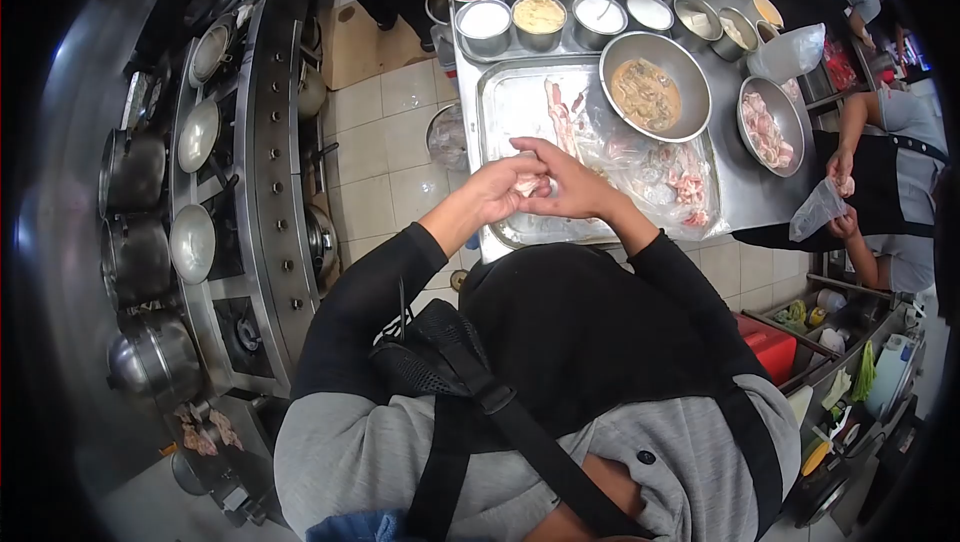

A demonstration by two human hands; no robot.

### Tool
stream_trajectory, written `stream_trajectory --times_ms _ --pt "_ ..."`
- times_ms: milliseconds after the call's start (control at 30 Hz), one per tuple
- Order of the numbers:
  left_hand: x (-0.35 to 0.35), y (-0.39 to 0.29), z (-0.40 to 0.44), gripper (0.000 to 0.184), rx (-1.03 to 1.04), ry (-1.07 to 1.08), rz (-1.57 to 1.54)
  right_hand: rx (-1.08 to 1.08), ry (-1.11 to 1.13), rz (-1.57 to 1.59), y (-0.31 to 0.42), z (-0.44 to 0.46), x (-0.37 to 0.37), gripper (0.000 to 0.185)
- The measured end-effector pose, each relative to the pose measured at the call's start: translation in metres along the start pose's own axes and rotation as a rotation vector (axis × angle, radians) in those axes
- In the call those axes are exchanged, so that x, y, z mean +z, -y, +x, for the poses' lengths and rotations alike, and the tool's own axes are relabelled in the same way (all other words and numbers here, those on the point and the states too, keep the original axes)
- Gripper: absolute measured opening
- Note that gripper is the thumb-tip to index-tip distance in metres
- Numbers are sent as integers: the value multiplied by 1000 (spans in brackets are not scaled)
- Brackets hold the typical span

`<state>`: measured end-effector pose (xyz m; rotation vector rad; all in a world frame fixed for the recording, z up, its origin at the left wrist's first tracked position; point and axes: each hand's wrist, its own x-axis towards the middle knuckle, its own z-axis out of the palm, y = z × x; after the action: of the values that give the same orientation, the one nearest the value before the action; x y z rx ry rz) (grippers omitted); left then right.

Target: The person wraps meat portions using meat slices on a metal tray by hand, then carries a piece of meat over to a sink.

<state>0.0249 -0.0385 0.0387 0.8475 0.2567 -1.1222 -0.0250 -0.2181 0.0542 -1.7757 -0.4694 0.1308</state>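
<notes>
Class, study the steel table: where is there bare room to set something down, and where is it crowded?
Bare steel shows between the tray and the right-hand meat bowl. Inside the tray, a patch lies left of the meat strips. Tubs crowd the far end.

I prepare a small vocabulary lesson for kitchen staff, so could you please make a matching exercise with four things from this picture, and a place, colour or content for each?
1. Small pale piece
2. Large bowl at the tray
3. Bowl right of the tray
4. Box at the person's right

A. Pink meat slices inside
B. Bright red
C. Between the left hand and right hand
D. Orange-brown mixture inside

Pairs: 1-C, 2-D, 3-A, 4-B
</notes>
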Motion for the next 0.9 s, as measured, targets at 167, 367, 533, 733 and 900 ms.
stream_trajectory --times_ms 167,367,533,733,900 --pt "47 -24 -30 39 -148 49 -88 229 -207 487 -37 -23 18 52" --pt "72 -35 -60 60 -160 143 234 515 -560 1328 -19 -46 -6 46" --pt "19 -42 -69 45 63 53 191 333 -817 130 0 -101 -145 19" --pt "-24 -37 -34 38 193 -167 387 613 -862 -904 -76 -151 -341 58" --pt "-29 0 22 24 734 -123 1187 548 -574 -1069 -33 -120 -280 37"
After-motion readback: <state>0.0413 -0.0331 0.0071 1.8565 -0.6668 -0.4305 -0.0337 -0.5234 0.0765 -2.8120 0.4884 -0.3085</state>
